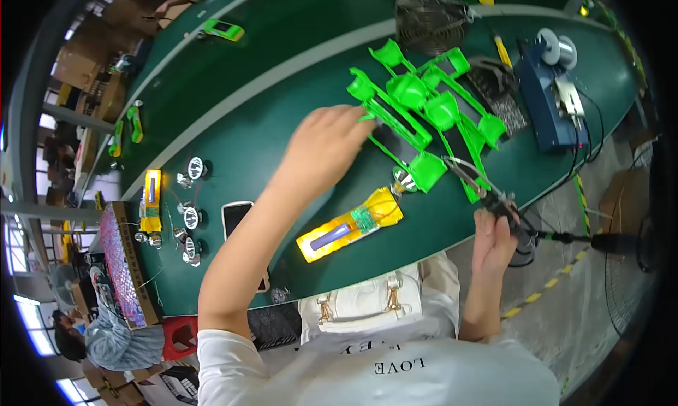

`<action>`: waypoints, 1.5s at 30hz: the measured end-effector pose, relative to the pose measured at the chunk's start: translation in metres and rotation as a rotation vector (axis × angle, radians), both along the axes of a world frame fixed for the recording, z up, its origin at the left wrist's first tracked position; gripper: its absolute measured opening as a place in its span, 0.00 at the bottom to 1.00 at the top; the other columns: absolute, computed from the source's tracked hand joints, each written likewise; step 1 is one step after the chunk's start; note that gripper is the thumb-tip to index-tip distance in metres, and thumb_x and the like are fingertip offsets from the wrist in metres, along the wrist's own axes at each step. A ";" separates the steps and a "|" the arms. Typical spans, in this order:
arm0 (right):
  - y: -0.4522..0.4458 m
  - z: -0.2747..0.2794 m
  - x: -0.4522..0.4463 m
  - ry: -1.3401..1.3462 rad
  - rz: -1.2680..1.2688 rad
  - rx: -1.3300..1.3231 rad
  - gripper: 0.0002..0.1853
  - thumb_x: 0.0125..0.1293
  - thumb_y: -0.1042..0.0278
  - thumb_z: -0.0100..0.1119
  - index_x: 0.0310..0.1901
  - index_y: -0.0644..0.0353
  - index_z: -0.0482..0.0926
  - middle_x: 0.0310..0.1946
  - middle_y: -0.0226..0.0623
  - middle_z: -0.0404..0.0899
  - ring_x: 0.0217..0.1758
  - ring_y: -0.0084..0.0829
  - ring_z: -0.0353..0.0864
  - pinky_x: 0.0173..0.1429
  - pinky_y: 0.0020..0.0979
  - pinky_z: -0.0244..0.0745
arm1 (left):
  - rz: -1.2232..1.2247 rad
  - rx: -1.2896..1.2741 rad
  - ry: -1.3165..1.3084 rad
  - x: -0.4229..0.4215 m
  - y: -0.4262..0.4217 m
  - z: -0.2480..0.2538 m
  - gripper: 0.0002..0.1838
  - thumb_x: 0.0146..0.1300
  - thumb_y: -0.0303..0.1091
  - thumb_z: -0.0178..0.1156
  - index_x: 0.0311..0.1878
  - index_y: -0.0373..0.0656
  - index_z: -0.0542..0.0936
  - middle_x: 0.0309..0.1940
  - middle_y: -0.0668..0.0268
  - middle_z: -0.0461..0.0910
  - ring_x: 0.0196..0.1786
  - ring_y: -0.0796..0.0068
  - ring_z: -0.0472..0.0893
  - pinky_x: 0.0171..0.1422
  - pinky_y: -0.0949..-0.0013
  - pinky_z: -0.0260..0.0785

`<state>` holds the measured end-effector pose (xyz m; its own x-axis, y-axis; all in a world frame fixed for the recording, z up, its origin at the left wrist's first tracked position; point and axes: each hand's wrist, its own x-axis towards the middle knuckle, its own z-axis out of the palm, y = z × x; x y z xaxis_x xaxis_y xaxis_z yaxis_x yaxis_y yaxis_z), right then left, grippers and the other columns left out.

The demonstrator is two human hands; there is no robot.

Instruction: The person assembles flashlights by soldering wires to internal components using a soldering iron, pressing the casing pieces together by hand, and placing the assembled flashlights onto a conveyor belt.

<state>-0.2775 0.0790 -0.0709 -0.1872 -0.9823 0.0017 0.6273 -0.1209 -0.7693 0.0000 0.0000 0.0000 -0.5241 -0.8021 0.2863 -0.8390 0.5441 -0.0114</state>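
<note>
My left hand point(328, 144) reaches over the middle of the bench, its fingertips closed at the left end of a green plastic shell point(427, 171). The exact grip is partly hidden by the fingers. My right hand point(492, 240) is wrapped round a dark-handled soldering iron point(500, 207), whose metal front end points toward the shells. Beyond the held shell lies a pile of similar green shells point(408, 91). Below it rests a yellow shell point(319, 245) with a green circuit board and a blue-purple cell inside; a round reflector point(404, 180) sits by its upper end.
A blue solder feeder point(547, 109) with a wire spool point(558, 49) stands at the right. Several reflectors point(191, 219) and another yellow shell point(150, 201) lie left, near a phone point(236, 215). A yellow-handled screwdriver point(502, 51) lies at the back. A fan point(628, 265) stands beyond the right edge.
</note>
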 end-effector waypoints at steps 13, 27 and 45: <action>0.003 0.014 -0.007 0.118 -0.032 -0.072 0.17 0.60 0.63 0.53 0.44 0.66 0.65 0.23 0.28 0.63 0.25 0.19 0.62 0.39 0.28 0.60 | 0.016 -0.047 -0.023 0.029 0.034 0.009 0.06 0.47 0.31 0.58 0.32 0.49 0.76 0.27 0.70 0.71 0.33 0.72 0.72 0.36 0.70 0.62; 0.004 0.022 0.023 0.140 0.099 -0.079 0.22 0.60 0.59 0.53 0.49 0.66 0.63 0.20 0.26 0.64 0.26 0.18 0.62 0.43 0.30 0.60 | 0.411 0.234 0.487 0.032 0.141 -0.023 0.08 0.52 0.28 0.57 0.36 0.43 0.80 0.31 0.66 0.74 0.37 0.68 0.74 0.41 0.67 0.63; 0.006 0.027 0.007 0.107 0.041 -0.130 0.18 0.62 0.63 0.50 0.51 0.61 0.63 0.20 0.26 0.64 0.25 0.19 0.60 0.40 0.30 0.56 | -0.098 0.310 0.386 -0.050 0.065 -0.008 0.10 0.48 0.35 0.61 0.36 0.48 0.79 0.31 0.74 0.78 0.40 0.75 0.73 0.47 0.67 0.61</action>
<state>-0.2706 0.0851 -0.0442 -0.1392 -0.9792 0.1475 0.5490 -0.2003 -0.8114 -0.0505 0.0649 -0.0079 -0.5043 -0.8324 0.2297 -0.6950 0.5491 0.4642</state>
